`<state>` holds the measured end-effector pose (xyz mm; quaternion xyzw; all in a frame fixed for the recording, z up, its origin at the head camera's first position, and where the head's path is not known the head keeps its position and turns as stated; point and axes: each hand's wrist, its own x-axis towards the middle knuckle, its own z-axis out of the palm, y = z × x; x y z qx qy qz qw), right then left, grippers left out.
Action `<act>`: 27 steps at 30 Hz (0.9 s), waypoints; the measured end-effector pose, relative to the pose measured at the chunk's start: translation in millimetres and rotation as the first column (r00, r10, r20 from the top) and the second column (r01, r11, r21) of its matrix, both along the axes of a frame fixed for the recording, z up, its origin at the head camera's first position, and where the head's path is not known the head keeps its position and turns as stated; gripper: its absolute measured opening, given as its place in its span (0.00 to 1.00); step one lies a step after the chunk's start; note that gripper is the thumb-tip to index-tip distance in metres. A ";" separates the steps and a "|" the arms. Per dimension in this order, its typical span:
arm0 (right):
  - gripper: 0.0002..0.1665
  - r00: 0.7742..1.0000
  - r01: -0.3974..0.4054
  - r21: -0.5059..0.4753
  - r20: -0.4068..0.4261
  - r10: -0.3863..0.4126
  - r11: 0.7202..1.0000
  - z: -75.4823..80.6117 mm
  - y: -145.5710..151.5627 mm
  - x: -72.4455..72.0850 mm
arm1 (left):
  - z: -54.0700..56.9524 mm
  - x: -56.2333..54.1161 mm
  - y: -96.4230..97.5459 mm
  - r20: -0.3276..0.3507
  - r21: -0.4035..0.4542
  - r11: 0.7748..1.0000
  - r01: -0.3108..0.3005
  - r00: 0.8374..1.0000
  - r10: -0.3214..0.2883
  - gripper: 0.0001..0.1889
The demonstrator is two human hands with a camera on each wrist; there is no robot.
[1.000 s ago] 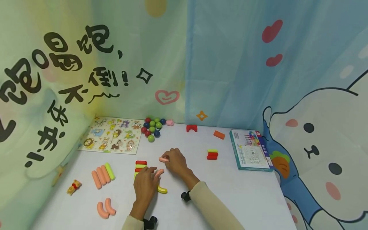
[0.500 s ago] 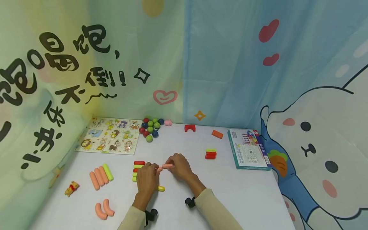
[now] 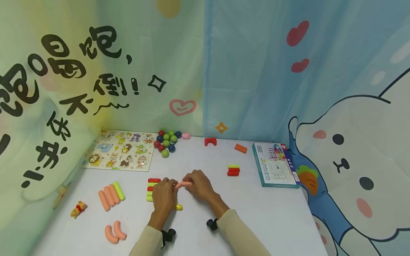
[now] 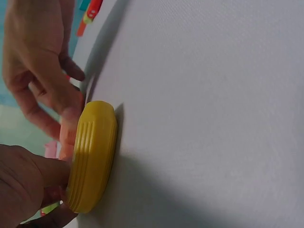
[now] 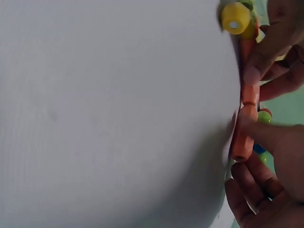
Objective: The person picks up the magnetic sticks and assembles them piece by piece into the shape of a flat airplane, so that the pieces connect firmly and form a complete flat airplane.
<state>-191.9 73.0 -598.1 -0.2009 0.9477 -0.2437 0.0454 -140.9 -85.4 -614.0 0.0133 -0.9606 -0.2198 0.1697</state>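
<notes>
My left hand (image 3: 164, 197) pinches a salmon-coloured curved toy rod (image 3: 177, 186), partly hidden by its fingers. Between thumb and fingers, my right hand (image 3: 199, 185) holds a short salmon rod (image 3: 187, 184). In the right wrist view, the short rod (image 5: 243, 137) stands end to end with the curved rod (image 5: 251, 95), their ends meeting close over the table. A yellow ribbed rod (image 4: 94, 156) lies beside my left hand in the left wrist view. Red and green rods (image 3: 150, 189) lie stacked in a row left of that hand, partly covered by it.
Several salmon rods and a green one (image 3: 119, 191) lie at left, with two curved rods (image 3: 120, 230) and a bear figure (image 3: 78, 209) nearby. Behind are a sticker sheet (image 3: 120, 151), coloured balls (image 3: 166, 143) and a red block (image 3: 210, 141). A box (image 3: 276, 165) sits at right.
My right hand has come down and toward the left hand, bringing the short rod up against the curved rod's end. The left hand has tilted its rod slightly, fingers still on it.
</notes>
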 end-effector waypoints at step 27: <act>0.09 0.997 0.077 -0.155 0.037 -0.072 0.985 -9.6 3.3 -1.9 | 1.2 -4.2 1.1 0.017 -0.020 1.000 -0.007 1.000 0.007 0.11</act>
